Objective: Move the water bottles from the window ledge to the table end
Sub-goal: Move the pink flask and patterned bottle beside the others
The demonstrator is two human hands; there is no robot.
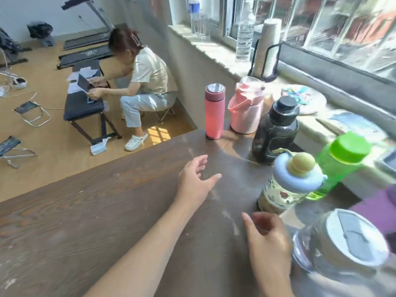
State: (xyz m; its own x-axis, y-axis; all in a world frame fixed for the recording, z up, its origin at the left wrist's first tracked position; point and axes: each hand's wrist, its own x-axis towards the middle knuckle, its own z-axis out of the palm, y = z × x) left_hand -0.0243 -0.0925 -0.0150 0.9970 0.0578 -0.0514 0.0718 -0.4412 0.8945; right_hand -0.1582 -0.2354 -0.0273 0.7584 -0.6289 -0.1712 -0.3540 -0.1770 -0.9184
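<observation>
A: Item one, your hands?

B: Your left hand (196,183) hovers over the dark wooden worktop (85,211), fingers spread loose, holding nothing. Your right hand (267,239) is low at the near edge, fingers half curled and empty, just beside the clear bottle with the grey-and-white lid (342,251).

A: Item two, bottles on the worktop?

B: At the far end, a coral flask (215,112) stands upright, with a pale pink jug (246,110) just beside it on the window side. Nearer you comes a dark smoky bottle with a black cap (275,131), then a patterned bottle with a blue lid and yellow knob (287,187). A green bottle with a green cap (338,161) leans tilted behind that one; whether it rests on the worktop or the ledge, you cannot tell.

A: Item three, the window ledge?

B: On the window ledge (214,46) stand two clear plastic bottles, one blue-labelled (195,16) at the far end, one plain (244,37) next to a stack of paper cups (267,48) in a black wire holder.

A: Item four, surroundings?

B: A seated person (145,82) bends over a low bench (84,103) on the floor beyond.
</observation>
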